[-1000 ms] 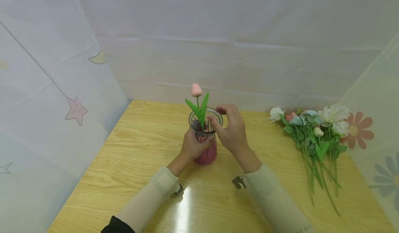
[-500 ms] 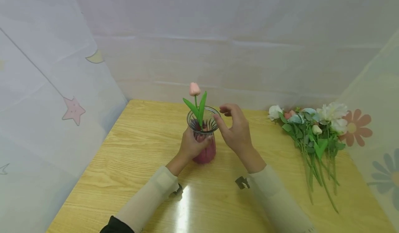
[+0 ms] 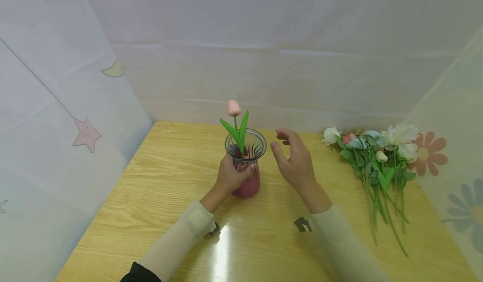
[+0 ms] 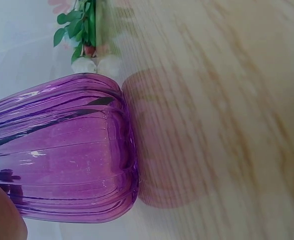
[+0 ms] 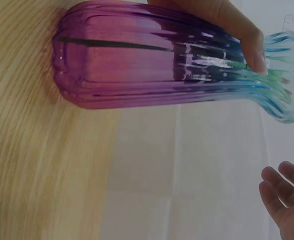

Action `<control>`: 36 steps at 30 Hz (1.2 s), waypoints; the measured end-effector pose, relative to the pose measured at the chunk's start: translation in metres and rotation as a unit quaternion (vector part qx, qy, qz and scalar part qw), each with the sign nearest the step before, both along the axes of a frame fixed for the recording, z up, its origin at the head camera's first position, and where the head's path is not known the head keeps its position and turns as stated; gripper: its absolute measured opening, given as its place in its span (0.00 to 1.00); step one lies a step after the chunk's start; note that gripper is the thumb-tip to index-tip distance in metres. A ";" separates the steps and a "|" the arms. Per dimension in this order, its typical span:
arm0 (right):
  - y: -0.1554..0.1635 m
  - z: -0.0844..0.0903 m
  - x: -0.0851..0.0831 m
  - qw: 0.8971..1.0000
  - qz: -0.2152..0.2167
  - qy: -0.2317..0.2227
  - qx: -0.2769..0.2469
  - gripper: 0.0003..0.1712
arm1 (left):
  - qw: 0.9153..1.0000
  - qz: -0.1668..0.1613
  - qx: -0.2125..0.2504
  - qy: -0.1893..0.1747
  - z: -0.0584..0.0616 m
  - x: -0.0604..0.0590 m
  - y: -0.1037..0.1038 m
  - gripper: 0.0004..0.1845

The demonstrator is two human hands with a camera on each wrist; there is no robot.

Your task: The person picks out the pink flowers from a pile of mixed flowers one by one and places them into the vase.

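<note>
A ribbed glass vase (image 3: 247, 181), pink-purple below and bluish at its flared rim, stands upright on the wooden table. My left hand (image 3: 229, 175) grips it around the upper body, thumb across the near side; the right wrist view shows the vase (image 5: 132, 60) with left fingers (image 5: 236, 25) wrapped at its neck. Inside leans a pink tulip (image 3: 234, 108) with two green leaves, its stem going down into the glass. To the right of the rim, my right hand (image 3: 299, 164) is held apart from the vase, fingers relaxed and holding nothing.
A bunch of artificial flowers (image 3: 377, 156), white, pink and pale blue with green stems, lies at the table's right side. Printed cloth (image 3: 226, 72) hangs behind and beside the wooden table (image 3: 170, 177).
My right hand has drawn away from the vase rim to the right, leaving a gap. The left hand keeps its grip on the vase, and the tulip remains inside.
</note>
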State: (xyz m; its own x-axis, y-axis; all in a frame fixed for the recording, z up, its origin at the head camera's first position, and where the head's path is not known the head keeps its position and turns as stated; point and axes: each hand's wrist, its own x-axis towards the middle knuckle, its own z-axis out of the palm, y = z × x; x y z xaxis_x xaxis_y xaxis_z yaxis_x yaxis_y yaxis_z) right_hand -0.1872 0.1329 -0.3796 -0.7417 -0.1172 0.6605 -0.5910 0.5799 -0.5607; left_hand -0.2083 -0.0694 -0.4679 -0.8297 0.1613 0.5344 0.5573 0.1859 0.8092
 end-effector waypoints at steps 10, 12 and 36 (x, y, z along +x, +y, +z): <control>0.022 -0.010 0.000 1.000 -0.019 -0.001 0.012 0.22 | 1.000 0.016 0.006 -0.006 -0.001 0.000 -0.002 0.38; 0.026 -0.012 0.000 0.999 -0.024 -0.005 0.020 0.22 | 1.000 0.014 0.005 -0.007 0.000 0.000 -0.002 0.37; 0.100 -0.039 0.012 0.985 -0.099 -0.126 0.070 0.27 | 1.000 0.013 -0.001 -0.010 -0.001 0.001 0.001 0.41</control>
